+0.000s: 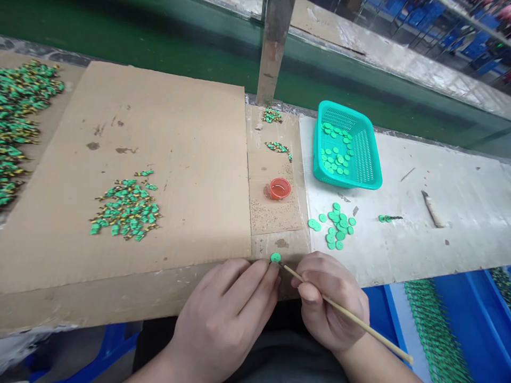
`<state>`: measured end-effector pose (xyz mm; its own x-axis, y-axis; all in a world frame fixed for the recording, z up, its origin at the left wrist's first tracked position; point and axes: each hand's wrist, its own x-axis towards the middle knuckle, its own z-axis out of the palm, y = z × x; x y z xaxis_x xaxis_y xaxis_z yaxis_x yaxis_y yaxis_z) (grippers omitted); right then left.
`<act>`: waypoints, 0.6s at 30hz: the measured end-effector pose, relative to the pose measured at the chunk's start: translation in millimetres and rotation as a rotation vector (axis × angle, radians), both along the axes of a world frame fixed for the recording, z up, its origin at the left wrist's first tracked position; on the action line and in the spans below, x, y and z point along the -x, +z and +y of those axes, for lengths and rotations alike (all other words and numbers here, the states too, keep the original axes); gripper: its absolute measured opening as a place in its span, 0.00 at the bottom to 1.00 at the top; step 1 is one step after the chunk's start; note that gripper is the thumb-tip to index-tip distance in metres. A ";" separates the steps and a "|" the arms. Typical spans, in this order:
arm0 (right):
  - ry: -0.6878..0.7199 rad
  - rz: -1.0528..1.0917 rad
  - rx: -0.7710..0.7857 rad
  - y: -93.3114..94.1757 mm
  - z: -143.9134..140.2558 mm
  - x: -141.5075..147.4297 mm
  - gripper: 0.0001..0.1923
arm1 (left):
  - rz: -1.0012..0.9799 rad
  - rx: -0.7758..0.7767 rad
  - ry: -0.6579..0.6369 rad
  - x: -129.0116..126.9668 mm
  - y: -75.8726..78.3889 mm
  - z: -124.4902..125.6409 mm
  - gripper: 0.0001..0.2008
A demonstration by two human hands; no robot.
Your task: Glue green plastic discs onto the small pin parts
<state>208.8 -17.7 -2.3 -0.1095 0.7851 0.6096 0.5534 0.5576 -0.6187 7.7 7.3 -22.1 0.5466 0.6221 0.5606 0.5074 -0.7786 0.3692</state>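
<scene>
My left hand [227, 314] rests at the near edge of the bench, its fingertips pinching a small green disc [275, 258]. A thin wooden stick [351, 317] is held in my right hand [331, 303], and its tip touches the disc from the right. Just beyond, a small red cap [279, 188] of liquid sits on a cardboard piece. A loose group of green discs [337, 226] lies on the white surface to the right of the hands.
A teal basket [367, 159] with more discs stands behind. Piles of green-and-yellow parts lie on the cardboard sheet [128, 207] and at the far left [19, 122]. A metal post [273, 48] rises at the back. Blue bins [447, 319] with green strips sit below right.
</scene>
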 end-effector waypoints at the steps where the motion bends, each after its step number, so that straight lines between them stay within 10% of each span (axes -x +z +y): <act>1: -0.001 0.003 0.000 0.5 0.4 0.2 0.08 | -0.001 -0.002 0.002 -0.3 0.3 0.3 0.07; 18: -0.287 0.221 0.083 25.7 41.9 -11.2 0.13 | 0.014 -0.047 -0.005 -1.2 0.9 1.2 0.07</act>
